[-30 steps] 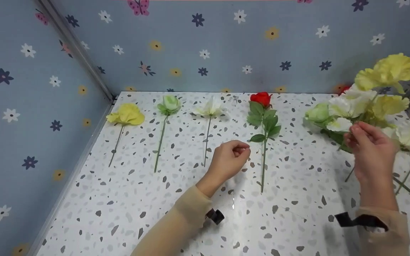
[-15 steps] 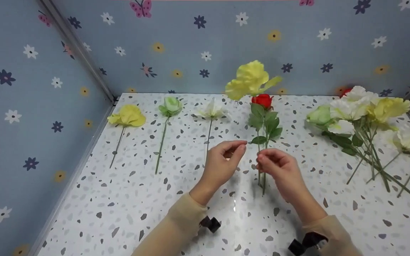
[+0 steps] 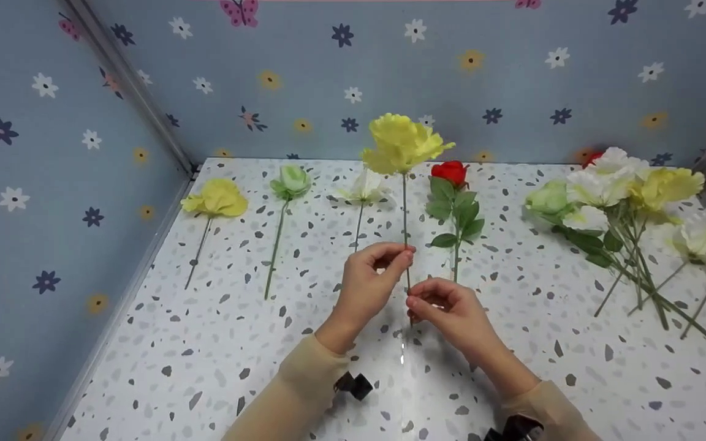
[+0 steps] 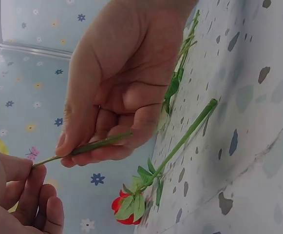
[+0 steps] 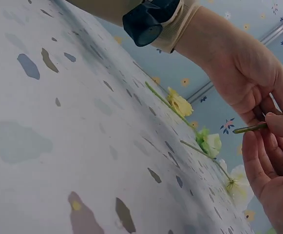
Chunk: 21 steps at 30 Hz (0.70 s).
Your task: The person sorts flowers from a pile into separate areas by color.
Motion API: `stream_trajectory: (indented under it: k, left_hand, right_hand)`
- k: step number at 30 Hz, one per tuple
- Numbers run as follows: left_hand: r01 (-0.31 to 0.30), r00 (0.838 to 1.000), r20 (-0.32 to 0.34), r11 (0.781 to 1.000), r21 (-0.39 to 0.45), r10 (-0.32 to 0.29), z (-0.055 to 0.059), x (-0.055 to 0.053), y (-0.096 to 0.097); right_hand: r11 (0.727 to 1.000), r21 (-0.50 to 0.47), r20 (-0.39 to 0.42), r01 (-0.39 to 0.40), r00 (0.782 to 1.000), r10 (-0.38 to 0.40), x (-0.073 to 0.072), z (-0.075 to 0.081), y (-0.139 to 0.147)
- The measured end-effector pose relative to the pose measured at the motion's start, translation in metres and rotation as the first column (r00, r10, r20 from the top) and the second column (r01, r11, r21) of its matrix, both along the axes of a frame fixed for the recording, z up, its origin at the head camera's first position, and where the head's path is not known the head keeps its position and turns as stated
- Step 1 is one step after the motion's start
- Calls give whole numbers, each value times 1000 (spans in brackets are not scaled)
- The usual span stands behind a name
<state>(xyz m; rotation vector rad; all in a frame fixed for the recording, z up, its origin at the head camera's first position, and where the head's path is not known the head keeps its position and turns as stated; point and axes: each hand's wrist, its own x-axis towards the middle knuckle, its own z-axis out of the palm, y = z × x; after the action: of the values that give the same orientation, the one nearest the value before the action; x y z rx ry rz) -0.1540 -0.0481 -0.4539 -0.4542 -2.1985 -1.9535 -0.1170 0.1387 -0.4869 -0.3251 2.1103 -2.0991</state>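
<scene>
Both hands hold one yellow artificial flower (image 3: 403, 146) upright above the table in the head view. My left hand (image 3: 366, 283) pinches its thin stem around the middle, between thumb and fingertips. Lower down, near the stem's end, my right hand (image 3: 460, 315) pinches it too. The left wrist view shows the stem (image 4: 100, 145) running between both sets of fingertips. Just right of the held flower lies a red rose (image 3: 449, 174) with green leaves; its lower stem is hidden behind my right hand. A white flower (image 3: 365, 187) lies behind my left hand.
A green flower (image 3: 293, 181) and another yellow flower (image 3: 215, 197) lie farther left in a row. At the right is a pile of mixed flowers (image 3: 610, 184) with crossed stems. Patterned walls (image 3: 304, 55) border the speckled tabletop (image 3: 163, 343) at back and left.
My right hand has brought the yellow flower leftward from the pile, past the red rose, to my left hand. My left hand now pinches the stem as well.
</scene>
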Motion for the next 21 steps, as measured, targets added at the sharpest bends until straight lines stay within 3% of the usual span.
stream_trajectory:
  k: [3,7,14,18,21]
  left_hand:
    - [-2,999,42,998,68,-1,3,-1,-3]
    - [63,993,91,989,134,-76,3,-1,-5]
    - [172,981,74,980,103,-180,2,0,-6]
    - [181,981,50,978,103,-187,3,-1,-7]
    - [140,989,24,986,90,-143,5,-5,-14]
  right_hand:
    - [1000,31,-17,-4,1000,4,2,-1,-4]
    - [998,24,-46,60,997,-59,5,-2,-9]
    - [989,9,-111,145,983,-143,6,-1,-11]
    - [990,33,-155,134,980,-127,5,-2,-9]
    - [989,77,-170,129,979,-115,2,-1,-3]
